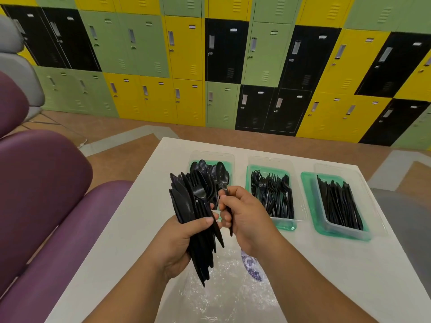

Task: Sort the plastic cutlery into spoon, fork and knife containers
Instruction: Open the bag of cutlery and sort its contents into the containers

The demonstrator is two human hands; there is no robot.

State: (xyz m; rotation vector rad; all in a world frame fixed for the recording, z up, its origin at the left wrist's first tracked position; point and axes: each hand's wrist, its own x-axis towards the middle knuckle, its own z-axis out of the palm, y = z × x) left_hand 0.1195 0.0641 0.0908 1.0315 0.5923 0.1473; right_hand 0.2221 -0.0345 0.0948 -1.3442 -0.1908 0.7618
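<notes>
The person's left hand point(182, 238) has its fingers wrapped tight round a fat bundle of mixed cutlery point(193, 206), handles down and the business ends fanned out on top. The right hand point(245, 220) is pinching one piece point(230, 223) beside it. That looks like a spoon to me, going by the rounded bowl, but it overlaps the pile behind, so I wouldn't swear to it. Both hands are up off the table point(326, 276), in front of the fork container point(286, 226) and a bit to its left. I'll use that as my marker. Left of it is the spoon container point(212, 155) and right of it the knife container point(340, 234). All three are shallow clear tubs with green underneath, and each has a decent heap in it. My read is that a good chunk is sorted, but that whole handful is left to go. Everything's glossy black plastic, thin and stiff-looking: flat knives with serrated edges, spiky fork tines, smooth oval spoon bowls. Nearer the person than the fork container is a crinkly clear plastic bag point(224, 299) on the matte white top. Way behind it are yellow, green and black lockers point(186, 54), and off to the left, purple padded seats point(46, 183).
</notes>
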